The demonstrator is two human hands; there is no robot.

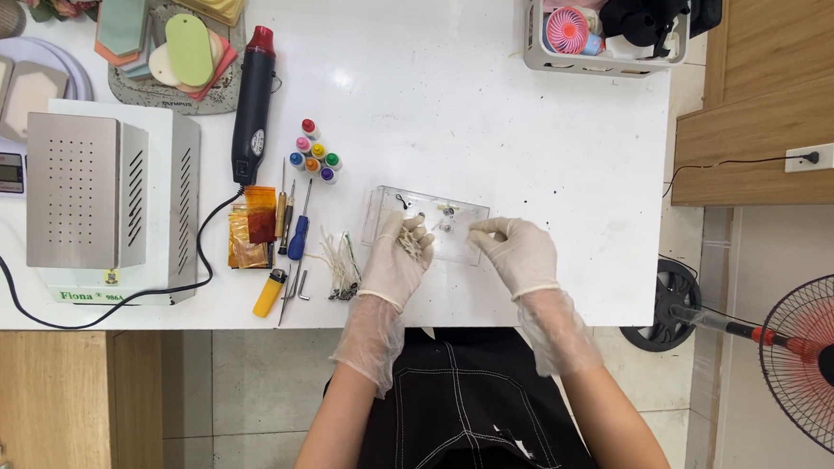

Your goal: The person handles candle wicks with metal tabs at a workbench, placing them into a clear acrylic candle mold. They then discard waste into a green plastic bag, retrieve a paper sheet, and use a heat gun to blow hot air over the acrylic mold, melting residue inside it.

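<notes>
Both hands wear thin clear gloves over a white table (462, 104). My left hand (397, 257) is closed around a bundle of short pale wicks with small metal bases. My right hand (516, 251) pinches something very small between thumb and fingers; what it is I cannot tell. Both hands hover over a clear plastic mould (424, 222) that lies flat near the table's front edge, with a few small dark pieces on it. More loose wicks (342, 267) lie just left of my left hand.
Left of the mould lie a yellow lighter (269, 292), a blue-handled tool (298, 239), amber film pieces (251, 228), small dye bottles (314, 152), a black heat gun (253, 102) and a metal machine (91, 198). A white basket (603, 35) sits at the back right; a floor fan (820, 356) stands right.
</notes>
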